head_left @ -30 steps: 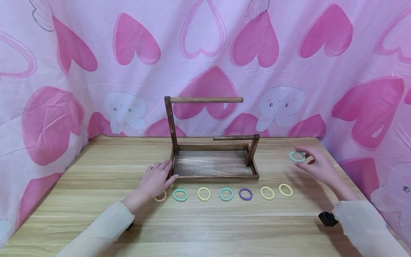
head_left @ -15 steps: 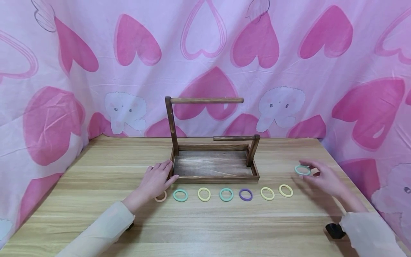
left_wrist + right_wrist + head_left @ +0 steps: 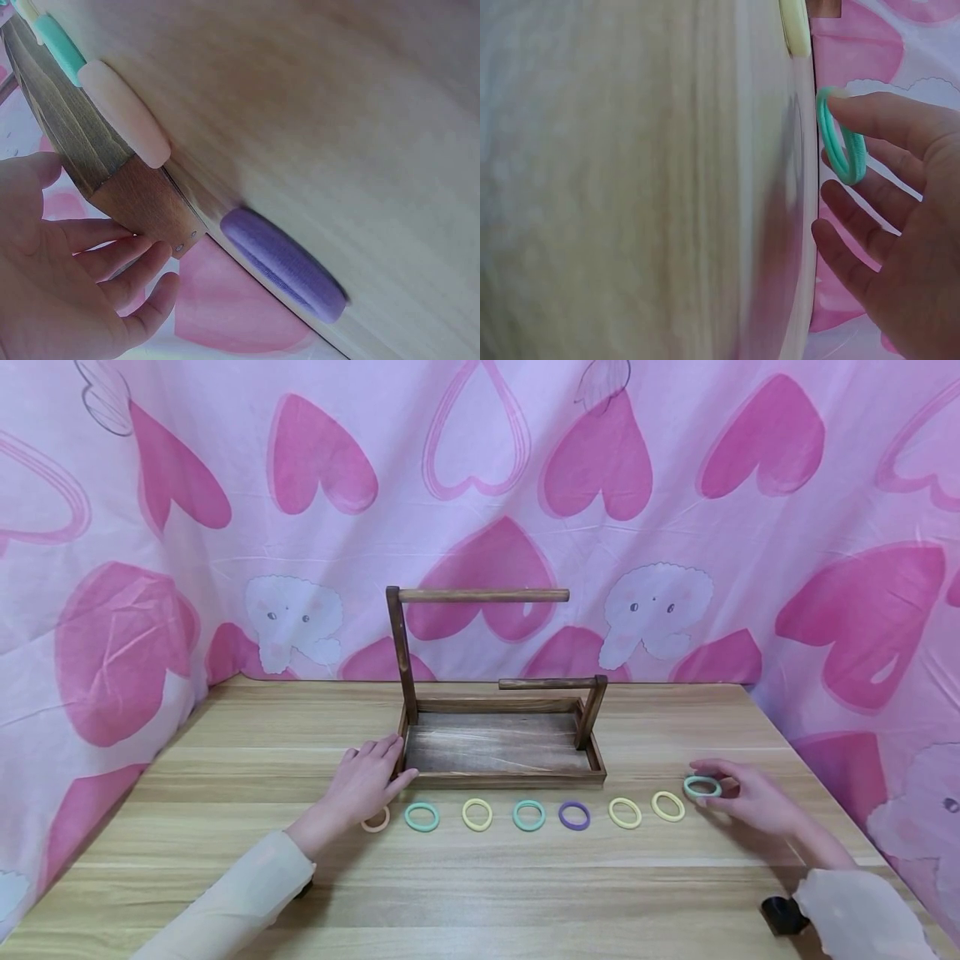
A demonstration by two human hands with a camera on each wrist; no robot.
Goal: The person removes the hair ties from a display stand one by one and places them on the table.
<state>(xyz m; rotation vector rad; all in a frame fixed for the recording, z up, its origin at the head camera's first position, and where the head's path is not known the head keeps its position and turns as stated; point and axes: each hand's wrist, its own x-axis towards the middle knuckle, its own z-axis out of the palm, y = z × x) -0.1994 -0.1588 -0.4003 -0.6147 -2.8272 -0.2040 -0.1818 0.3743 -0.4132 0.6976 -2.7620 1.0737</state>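
Observation:
My left hand (image 3: 363, 781) rests against the left front corner of a dark wooden stand (image 3: 510, 779), a shallow tray with two horizontal bars. Its thumb lies at the front wall, fingers loosely along the left end. Close by are a peach hair tie (image 3: 127, 112) and a purple hair tie (image 3: 285, 262); that purple one is hidden in the head view. At the right, my right hand (image 3: 757, 800) pinches a mint-green hair tie (image 3: 857, 154) between thumb and fingers. The tie is tilted, low over the table, just right of a yellow hair tie (image 3: 672, 819).
More hair ties lie in a row before the stand: green (image 3: 422, 829), yellow (image 3: 477, 829), green (image 3: 528, 828), purple (image 3: 574, 827) and yellow (image 3: 625, 827). The stand's upper bar (image 3: 483, 596) and lower bar (image 3: 547, 683) each have one free end. A heart-patterned curtain (image 3: 465, 552) hangs behind the table.
My right hand has come down and toward me with the mint-green hair tie, now level with the row's right end. My left hand stays at the stand's corner.

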